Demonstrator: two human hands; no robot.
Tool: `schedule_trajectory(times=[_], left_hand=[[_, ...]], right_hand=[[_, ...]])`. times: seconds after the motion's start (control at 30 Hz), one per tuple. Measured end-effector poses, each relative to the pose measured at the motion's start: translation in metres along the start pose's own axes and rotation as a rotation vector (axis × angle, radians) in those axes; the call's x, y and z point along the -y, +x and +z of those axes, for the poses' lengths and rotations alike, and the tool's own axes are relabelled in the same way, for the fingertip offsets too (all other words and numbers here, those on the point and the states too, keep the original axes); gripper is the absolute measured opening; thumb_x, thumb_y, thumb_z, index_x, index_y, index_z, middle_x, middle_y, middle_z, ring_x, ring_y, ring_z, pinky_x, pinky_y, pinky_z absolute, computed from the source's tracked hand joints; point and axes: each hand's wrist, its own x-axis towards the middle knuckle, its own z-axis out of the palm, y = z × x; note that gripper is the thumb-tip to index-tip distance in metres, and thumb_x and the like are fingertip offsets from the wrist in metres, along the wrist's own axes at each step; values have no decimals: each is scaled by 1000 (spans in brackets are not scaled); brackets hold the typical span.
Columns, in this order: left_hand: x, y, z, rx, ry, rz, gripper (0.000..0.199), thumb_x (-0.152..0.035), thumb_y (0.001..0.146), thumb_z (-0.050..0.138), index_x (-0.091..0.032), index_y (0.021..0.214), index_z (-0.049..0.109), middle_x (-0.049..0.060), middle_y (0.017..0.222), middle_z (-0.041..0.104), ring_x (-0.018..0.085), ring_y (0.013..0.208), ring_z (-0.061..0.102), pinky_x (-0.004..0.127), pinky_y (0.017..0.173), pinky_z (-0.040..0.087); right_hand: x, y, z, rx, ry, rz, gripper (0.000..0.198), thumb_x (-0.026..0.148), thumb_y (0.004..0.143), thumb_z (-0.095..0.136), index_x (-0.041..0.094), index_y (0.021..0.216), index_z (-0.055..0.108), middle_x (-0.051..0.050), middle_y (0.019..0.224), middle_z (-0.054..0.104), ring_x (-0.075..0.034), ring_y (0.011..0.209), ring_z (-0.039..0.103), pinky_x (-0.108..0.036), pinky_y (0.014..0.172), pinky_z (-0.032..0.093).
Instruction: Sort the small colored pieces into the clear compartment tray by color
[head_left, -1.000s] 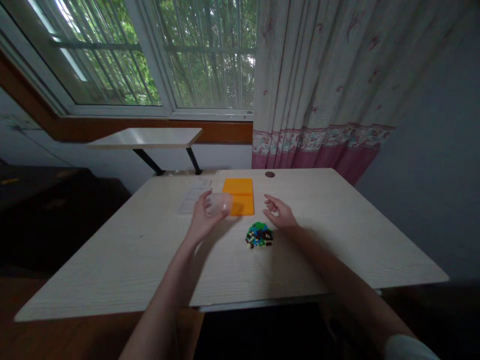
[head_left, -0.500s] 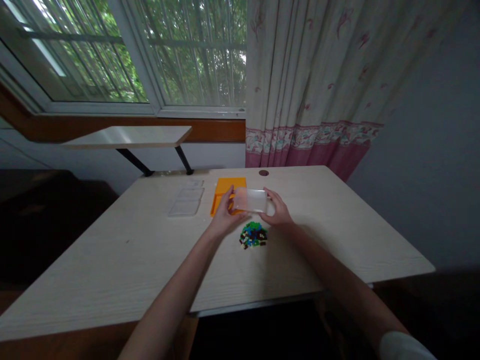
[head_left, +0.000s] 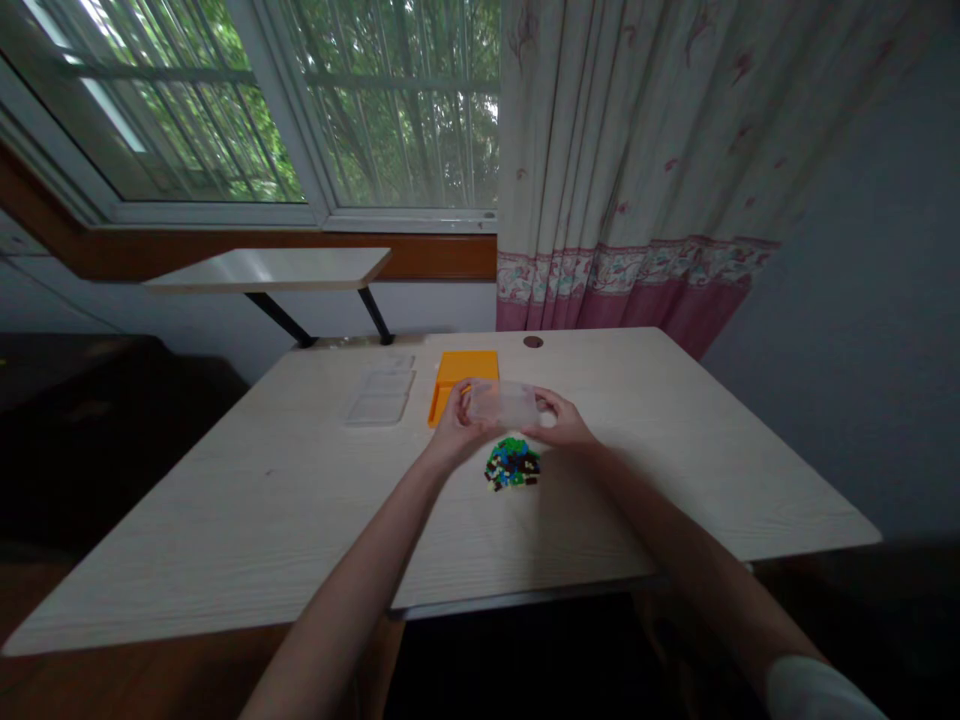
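A clear plastic box is held up between both hands above the table. My left hand grips its left end, and my right hand grips the right end. Just below and nearer to me lies a heap of small building bricks in green, blue, dark brown and cream. Behind my left hand is an orange tray, its front part covered by the hand and the box. I cannot make out anything inside the clear box.
Clear plastic lids or shallow trays lie left of the orange tray. A raised shelf on black legs stands at the back left of the pale wooden table. A round cable hole sits near the back edge, before the curtain.
The clear box has tilted, and its top face no longer shows a bright open side. Both hands still hold it. The whole view has shifted slightly.
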Motion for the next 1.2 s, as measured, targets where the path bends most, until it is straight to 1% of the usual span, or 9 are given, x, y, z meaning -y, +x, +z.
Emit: schedule_trajectory(times=[0.07, 0.17, 0.23, 0.3, 0.47, 0.8, 0.9, 1.0, 1.2], left_hand=[[-2, -2, 5, -26, -119, -45, 73, -25, 49, 79, -25, 110, 38, 4, 103, 56, 17, 88, 58, 32, 76, 49], [-5, -5, 13, -87, -241, -90, 66, -25, 52, 78, -26, 106, 39, 1, 95, 58, 16, 83, 59, 32, 73, 49], [-5, -7, 18, -129, -268, -88, 59, -25, 53, 78, -24, 101, 43, -1, 92, 58, 14, 82, 58, 31, 73, 49], [-3, -8, 22, -140, -231, -89, 53, -26, 52, 78, -21, 95, 47, -2, 86, 58, 12, 77, 58, 28, 72, 48], [0, -8, 27, -117, -48, -57, 52, -35, 45, 80, -16, 84, 51, -2, 74, 59, 12, 67, 57, 23, 64, 47], [-17, -12, 30, -149, 336, 14, 49, -29, 46, 77, -16, 88, 54, 0, 77, 60, 14, 65, 58, 23, 57, 46], [-17, -12, 30, -151, 347, -8, 52, -30, 45, 77, -16, 89, 54, 0, 74, 60, 13, 63, 57, 21, 52, 44], [-15, -13, 26, -139, 331, 8, 55, -32, 46, 77, -15, 93, 55, 2, 79, 61, 15, 68, 58, 21, 54, 45], [-10, -13, 25, -17, 157, -1, 64, -34, 46, 79, -15, 102, 54, 7, 97, 61, 18, 82, 60, 27, 68, 49]], right_hand=[[-1, -1, 6, 16, 84, 27, 70, 47, 62, 68, 18, 122, 48, -11, 114, 57, -25, 100, 54, -41, 87, 43], [3, -2, 14, -5, 182, -20, 77, 51, 70, 61, 19, 134, 33, -14, 132, 42, -26, 118, 42, -43, 95, 37], [9, -4, 17, -8, 201, -66, 80, 51, 74, 57, 20, 139, 21, -13, 140, 30, -26, 125, 33, -43, 99, 34], [20, -6, 18, 7, 141, -116, 75, 49, 78, 54, 22, 139, 21, -10, 142, 26, -24, 127, 31, -44, 103, 30], [46, -12, 19, 102, -79, -261, 48, 38, 87, 42, 28, 133, 35, -1, 134, 41, -18, 125, 36, -39, 107, 28], [49, -16, 12, 147, -243, -322, 46, 27, 87, 35, 18, 132, 39, -5, 128, 49, -20, 111, 52, -35, 97, 43], [48, -16, 13, 145, -298, -304, 45, 30, 87, 35, 17, 129, 43, -8, 125, 52, -20, 106, 56, -33, 94, 45], [43, -17, 13, 93, -224, -243, 45, 37, 87, 35, 17, 125, 47, -9, 122, 54, -21, 103, 57, -35, 93, 46], [28, -11, 6, -75, 298, 56, 46, 53, 86, 34, 19, 110, 54, -7, 90, 69, -20, 85, 65, -38, 80, 52]])
